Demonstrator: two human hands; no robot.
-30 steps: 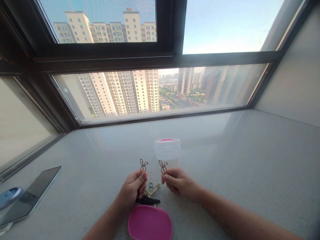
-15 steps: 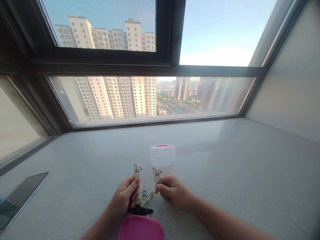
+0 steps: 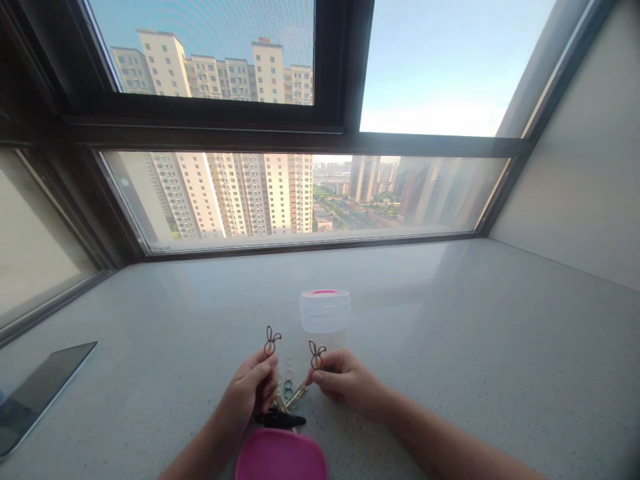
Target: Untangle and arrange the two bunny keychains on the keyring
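Observation:
My left hand pinches a thin brown rabbit-shaped hair clip, its long ears pointing up. A matching rabbit-shaped hair clip stands up from between the thumb and fingers of my right hand. The two clips are apart, at nearly the same height. Below and between the hands lie several gold-coloured clips, small rings and a black hair clip. My left fingers partly cover this group. The lower part of each held clip is hidden in the grip.
A clear plastic box with a pink mark on top stands behind the hands. At the near edge is a pink dish-like piece. A tablet or phone lies far left on the pale speckled sill, below a dark-framed window.
The right-hand clip has shifted slightly right and down. The left-hand clip has moved a little left and up, so the gap between them is wider.

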